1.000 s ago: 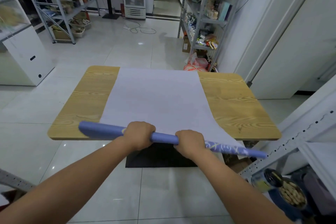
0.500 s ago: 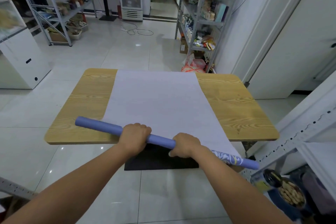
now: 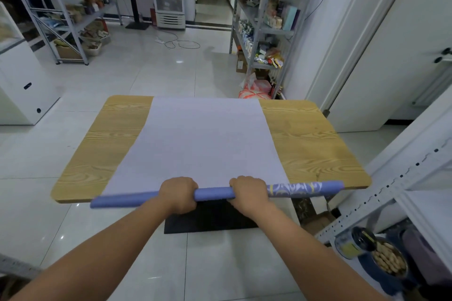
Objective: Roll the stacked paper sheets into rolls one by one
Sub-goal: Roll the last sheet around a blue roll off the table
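A pale lilac paper sheet (image 3: pixel 205 139) lies flat down the middle of the wooden table (image 3: pixel 313 144). Its near end is wound into a thin blue-violet paper roll (image 3: pixel 212 194) that runs along the table's front edge, with a patterned stretch showing at its right end. My left hand (image 3: pixel 179 194) is closed over the roll left of centre. My right hand (image 3: pixel 249 192) grips it right of centre. Whether more sheets lie under the top one cannot be seen.
Metal shelving (image 3: pixel 266 22) stands behind the table on the right and another rack (image 3: pixel 61 14) at the far left. A white perforated rack (image 3: pixel 403 178) is close on my right, with an open tin of nuts (image 3: pixel 381 256) below. A dark mat (image 3: pixel 210 217) lies under the table's front.
The roll was tilted, its right end hanging below the table edge. It has swung level and moved forward onto the front edge. Both hands kept their grip.
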